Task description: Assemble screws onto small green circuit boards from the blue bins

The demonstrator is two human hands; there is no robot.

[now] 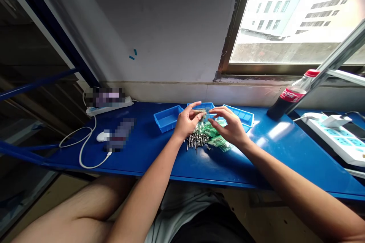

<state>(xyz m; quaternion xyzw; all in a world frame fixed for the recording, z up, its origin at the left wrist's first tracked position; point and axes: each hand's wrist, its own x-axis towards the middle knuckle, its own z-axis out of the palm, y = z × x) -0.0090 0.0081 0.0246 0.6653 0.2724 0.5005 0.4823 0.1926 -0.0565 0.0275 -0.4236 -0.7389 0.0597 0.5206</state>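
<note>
Head view: left hand and right hand pinch one small part above the metal pins — a slack grip could drop it among them; hard to find.

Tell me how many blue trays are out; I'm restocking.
3: left tray, middle tray behind the hands, right tray. Hands may hide more.

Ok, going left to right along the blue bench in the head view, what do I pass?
White power strip → white mouse → blue tray → left hand → right hand → cola bottle → second white power strip. The metal pins and green boards lie under the hands, so I leave them out.
</note>
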